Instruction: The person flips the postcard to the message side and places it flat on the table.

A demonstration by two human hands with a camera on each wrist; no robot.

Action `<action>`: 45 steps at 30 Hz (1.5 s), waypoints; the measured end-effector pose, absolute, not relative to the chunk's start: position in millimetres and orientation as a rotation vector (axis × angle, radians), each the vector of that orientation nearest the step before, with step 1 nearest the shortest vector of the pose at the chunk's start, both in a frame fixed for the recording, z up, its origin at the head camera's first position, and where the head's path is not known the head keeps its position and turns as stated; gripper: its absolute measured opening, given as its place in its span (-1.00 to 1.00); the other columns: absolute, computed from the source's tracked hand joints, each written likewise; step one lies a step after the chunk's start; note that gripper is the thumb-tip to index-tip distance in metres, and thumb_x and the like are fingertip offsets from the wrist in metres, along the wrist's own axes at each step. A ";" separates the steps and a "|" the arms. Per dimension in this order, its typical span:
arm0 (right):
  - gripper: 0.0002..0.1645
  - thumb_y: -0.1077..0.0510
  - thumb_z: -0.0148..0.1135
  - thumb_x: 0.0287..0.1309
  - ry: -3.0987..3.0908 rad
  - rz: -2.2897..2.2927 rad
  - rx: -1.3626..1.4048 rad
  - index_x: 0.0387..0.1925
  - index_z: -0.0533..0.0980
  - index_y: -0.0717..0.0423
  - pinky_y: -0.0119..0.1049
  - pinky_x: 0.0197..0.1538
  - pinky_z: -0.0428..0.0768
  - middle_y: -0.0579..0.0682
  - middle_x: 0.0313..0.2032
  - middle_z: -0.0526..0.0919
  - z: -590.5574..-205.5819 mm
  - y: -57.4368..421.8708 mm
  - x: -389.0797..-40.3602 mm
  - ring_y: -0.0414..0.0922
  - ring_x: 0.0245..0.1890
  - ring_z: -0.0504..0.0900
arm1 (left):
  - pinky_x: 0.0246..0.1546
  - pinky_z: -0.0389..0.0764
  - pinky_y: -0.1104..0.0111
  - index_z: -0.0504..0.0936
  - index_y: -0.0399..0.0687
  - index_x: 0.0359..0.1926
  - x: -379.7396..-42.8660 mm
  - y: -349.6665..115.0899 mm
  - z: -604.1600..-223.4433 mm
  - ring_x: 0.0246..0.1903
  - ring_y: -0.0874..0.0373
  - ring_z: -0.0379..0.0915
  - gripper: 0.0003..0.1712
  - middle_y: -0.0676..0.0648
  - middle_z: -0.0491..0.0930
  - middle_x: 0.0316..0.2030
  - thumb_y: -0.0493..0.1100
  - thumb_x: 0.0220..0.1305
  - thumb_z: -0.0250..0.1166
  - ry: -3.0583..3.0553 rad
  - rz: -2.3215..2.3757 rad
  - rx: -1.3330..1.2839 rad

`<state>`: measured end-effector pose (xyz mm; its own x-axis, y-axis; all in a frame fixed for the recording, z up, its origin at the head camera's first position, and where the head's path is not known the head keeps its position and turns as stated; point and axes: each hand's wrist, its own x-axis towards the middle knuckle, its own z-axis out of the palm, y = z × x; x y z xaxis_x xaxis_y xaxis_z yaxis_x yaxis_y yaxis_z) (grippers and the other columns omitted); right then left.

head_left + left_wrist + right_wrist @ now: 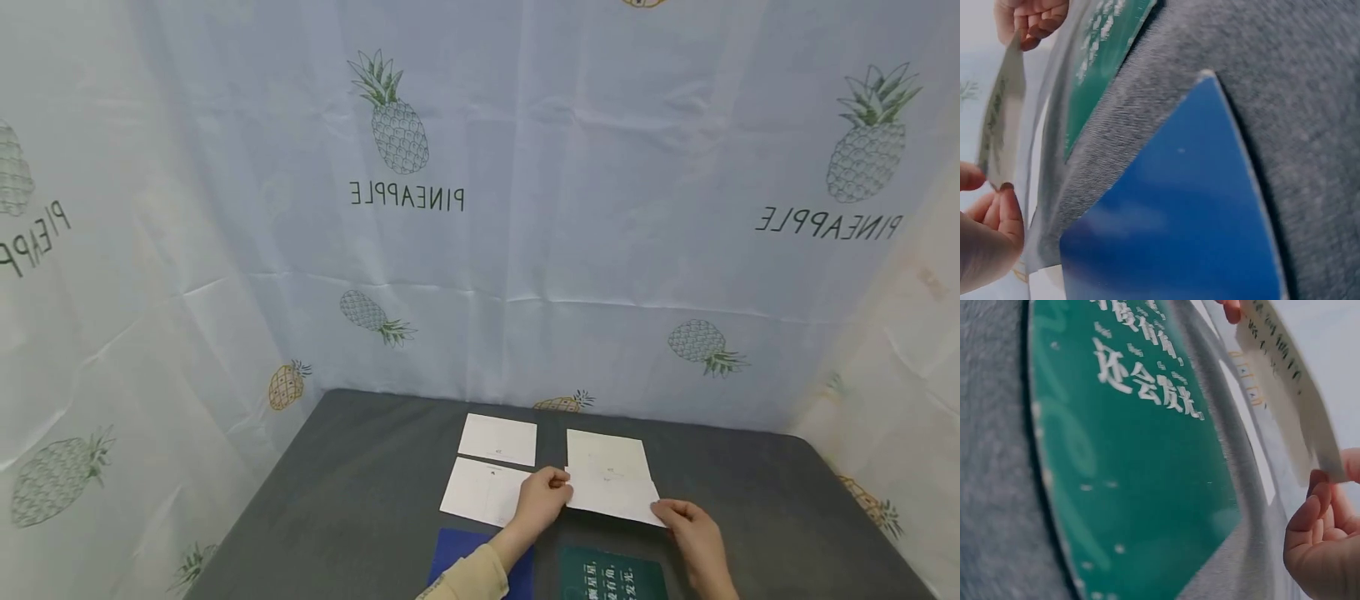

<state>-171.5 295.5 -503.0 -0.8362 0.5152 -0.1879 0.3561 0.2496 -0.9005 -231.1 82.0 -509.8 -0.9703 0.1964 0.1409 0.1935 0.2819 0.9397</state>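
Observation:
A white postcard (611, 495) is held above the table by both hands, one at each side. The left hand (542, 502) pinches its left edge between thumb and fingers, and the right hand (696, 537) pinches its right corner. Dark handwriting shows on the card's near face in the right wrist view, where the postcard (1288, 387) stands tilted. Behind it in the head view lies a cream card (603, 447), partly covered by the held one. Below the hands are a green card (611, 575) with white Chinese characters and a blue card (457, 546), which the left forearm partly hides.
Two white cards lie at the left, the far card (498, 438) behind the near card (476, 492), which the left hand partly covers. The dark grey cloth-covered table (352, 500) ends at a pale curtain (510, 250) printed with pineapples, which also hangs on both sides.

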 end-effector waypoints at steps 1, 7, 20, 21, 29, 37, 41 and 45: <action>-0.36 -0.02 0.26 0.04 -2.389 1.645 -0.824 -0.01 0.41 0.43 -0.39 -0.42 0.42 0.11 -0.31 0.60 -504.0 295.4 -172.2 -0.18 -0.39 0.48 | -0.45 0.42 0.53 0.64 -0.29 -0.25 -231.0 82.2 -511.2 -0.46 0.38 0.38 -0.78 -0.07 0.64 -0.42 -0.28 0.05 0.24 2.525 1.817 0.391; -0.23 0.05 0.20 0.06 -2.533 1.648 -0.780 0.14 0.18 0.51 -0.40 -0.43 0.37 0.45 -0.08 0.49 -509.3 296.3 -175.6 0.04 -0.24 0.54 | -0.45 0.41 0.52 0.61 -0.36 -0.22 -230.6 81.7 -517.7 -0.50 0.36 0.36 -0.70 -0.03 0.60 -0.49 -0.29 -0.02 0.25 2.626 1.633 0.474; -0.29 0.00 0.26 -0.02 -2.720 1.385 -0.768 -0.01 0.31 0.49 -0.34 -0.40 0.35 0.16 -0.41 0.54 -514.0 298.7 -173.9 -0.04 -0.39 0.49 | -0.54 0.19 0.56 0.60 -0.45 -0.18 -230.5 90.5 -522.5 -0.62 0.34 0.13 -0.58 0.03 0.36 -0.70 -0.24 -0.10 0.30 2.790 1.407 0.606; -0.30 0.00 0.25 -0.02 -2.729 1.371 -0.763 -0.01 0.31 0.49 -0.33 -0.40 0.35 0.15 -0.42 0.54 -514.2 298.9 -173.2 -0.04 -0.39 0.48 | -0.54 0.18 0.55 0.60 -0.44 -0.18 -230.0 90.9 -522.5 -0.61 0.33 0.13 -0.57 0.03 0.35 -0.69 -0.24 -0.11 0.30 2.797 1.399 0.604; -0.36 0.05 0.22 -0.01 -2.836 1.144 -0.751 -0.08 0.32 0.51 -0.12 -0.30 0.44 0.25 -0.40 0.53 -515.6 294.3 -175.4 0.02 -0.40 0.47 | -0.48 0.29 0.44 0.55 -0.32 -0.26 -228.8 93.4 -520.4 -0.50 0.16 0.32 -0.64 -0.10 0.50 -0.51 -0.21 -0.14 0.33 2.859 1.240 0.613; -0.45 0.11 0.21 -0.02 -2.905 1.022 -0.673 -0.19 0.30 0.52 -0.12 -0.34 0.47 0.31 -0.40 0.53 -515.7 291.4 -179.5 0.04 -0.44 0.46 | -0.32 0.51 0.30 0.54 -0.34 -0.16 -229.1 96.2 -520.4 -0.36 0.01 0.48 -0.54 -0.21 0.59 -0.36 -0.15 -0.09 0.35 2.955 0.995 0.650; -0.47 0.10 0.22 -0.02 -2.927 1.029 -0.661 -0.20 0.32 0.50 -0.07 -0.29 0.48 0.34 -0.37 0.53 -515.8 293.9 -179.5 0.05 -0.41 0.46 | -0.33 0.54 0.32 0.55 -0.34 -0.16 -228.1 96.9 -523.2 -0.37 0.03 0.51 -0.55 -0.20 0.61 -0.36 -0.14 -0.08 0.34 2.993 0.932 0.688; -0.49 0.08 0.25 -0.03 -2.933 1.034 -0.646 -0.23 0.35 0.47 -0.01 -0.24 0.47 0.36 -0.34 0.52 -514.1 295.4 -179.1 0.08 -0.38 0.45 | -0.38 0.50 0.36 0.55 -0.32 -0.19 -227.8 96.8 -523.7 -0.41 0.06 0.49 -0.58 -0.18 0.60 -0.40 -0.13 -0.08 0.34 3.012 0.928 0.703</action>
<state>-179.1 295.4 -514.1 -0.9168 0.3640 -0.1644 0.3866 0.7053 -0.5942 -227.8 96.8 -523.7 -0.9017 0.3798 0.2067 0.4303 0.7405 0.5162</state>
